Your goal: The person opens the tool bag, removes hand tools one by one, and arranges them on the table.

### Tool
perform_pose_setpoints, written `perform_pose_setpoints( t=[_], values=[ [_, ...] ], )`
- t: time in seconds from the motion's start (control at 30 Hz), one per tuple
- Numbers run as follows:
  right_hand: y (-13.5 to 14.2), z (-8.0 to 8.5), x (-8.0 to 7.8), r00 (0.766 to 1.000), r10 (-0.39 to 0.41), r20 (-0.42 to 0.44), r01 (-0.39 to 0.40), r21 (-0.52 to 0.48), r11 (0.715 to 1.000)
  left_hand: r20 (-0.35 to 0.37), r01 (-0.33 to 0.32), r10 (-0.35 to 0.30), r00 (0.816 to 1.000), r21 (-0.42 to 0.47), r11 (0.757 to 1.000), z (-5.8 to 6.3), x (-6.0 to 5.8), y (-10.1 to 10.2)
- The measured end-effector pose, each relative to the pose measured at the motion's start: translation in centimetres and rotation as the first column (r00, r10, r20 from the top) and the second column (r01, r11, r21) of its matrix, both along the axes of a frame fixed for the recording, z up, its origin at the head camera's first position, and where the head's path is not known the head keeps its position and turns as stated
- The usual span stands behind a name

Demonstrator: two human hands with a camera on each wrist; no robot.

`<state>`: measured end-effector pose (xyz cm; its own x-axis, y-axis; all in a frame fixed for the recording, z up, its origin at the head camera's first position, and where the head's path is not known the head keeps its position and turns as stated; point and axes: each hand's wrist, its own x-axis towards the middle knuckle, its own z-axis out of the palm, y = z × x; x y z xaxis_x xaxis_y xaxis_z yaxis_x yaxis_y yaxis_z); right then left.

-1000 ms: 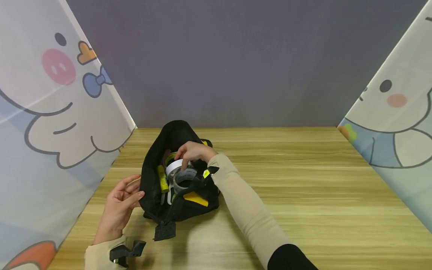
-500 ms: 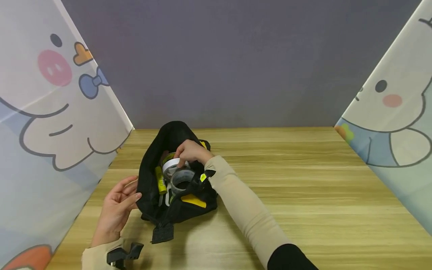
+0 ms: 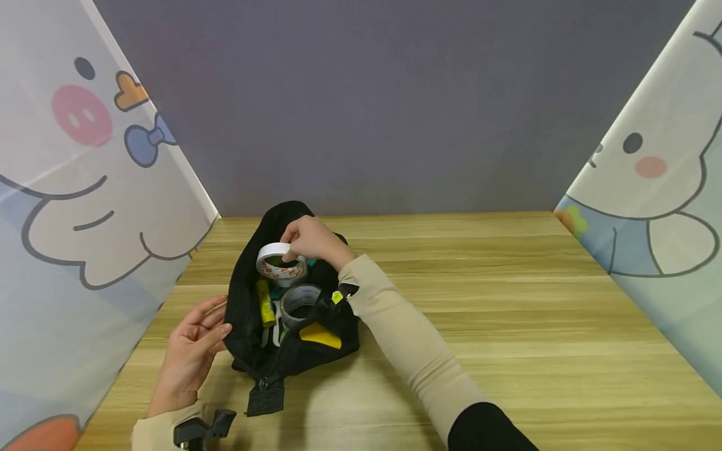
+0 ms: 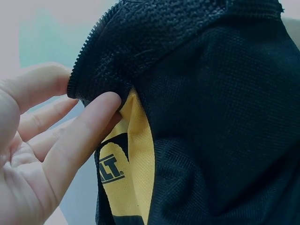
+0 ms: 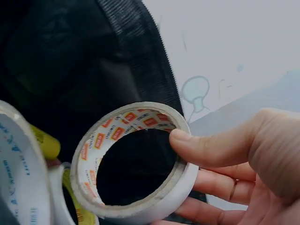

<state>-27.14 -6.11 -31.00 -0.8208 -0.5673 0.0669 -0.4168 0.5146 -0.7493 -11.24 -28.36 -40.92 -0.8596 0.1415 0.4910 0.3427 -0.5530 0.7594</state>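
Observation:
A black zippered tool bag (image 3: 239, 332) gapes open on the wooden table. My left hand (image 3: 186, 357) pinches its left edge; in the left wrist view, thumb and forefinger grip the zipper edge (image 4: 93, 56) beside a yellow panel (image 4: 140, 154). Over the bag's mouth, my right hand (image 3: 316, 241) pinches a white roll of tape (image 3: 264, 258), thumb inside the ring and fingers outside. Orange print shows round the tape's inner wall in the right wrist view. Below it in the bag lie a grey roll of tape (image 3: 286, 313) and a yellow tube (image 3: 265, 304).
Beside the yellow tube is a slim white item (image 3: 276, 326). A black tab (image 3: 266, 399) hangs from the bag's near end. Wooden tabletop (image 3: 479, 300) stretches to the right. A grey wall (image 3: 383, 113) stands behind, with cartoon-printed panels at both sides.
My right hand has lifted the white roll of tape up and slightly left, away from the grey roll. My left hand keeps its grip on the bag's edge.

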Motion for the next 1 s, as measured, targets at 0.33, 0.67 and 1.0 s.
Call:
perform_pose_setpoints(
  t=[0.33, 0.67, 1.0],
  values=[
    [1.9, 1.3, 0.3, 1.000, -0.001, 0.013, 0.003, -0.114, 0.993, 0.000, 0.013, -0.013, 1.000, 0.016, 1.000, 0.0, 0.0, -0.3],
    [4.3, 1.6, 0.3, 0.994, -0.076, 0.084, 0.097, -0.285, 0.954, -0.004, 0.024, -0.023, 1.000, 0.028, 0.999, 0.0, 0.0, -0.4],
    [7.7, 0.7, -0.6, 0.966, -0.097, 0.240, 0.211, -0.513, 0.832, -0.024, 0.038, -0.037, 0.999, 0.025, 0.999, -0.3, -0.2, -0.4]
  ],
)
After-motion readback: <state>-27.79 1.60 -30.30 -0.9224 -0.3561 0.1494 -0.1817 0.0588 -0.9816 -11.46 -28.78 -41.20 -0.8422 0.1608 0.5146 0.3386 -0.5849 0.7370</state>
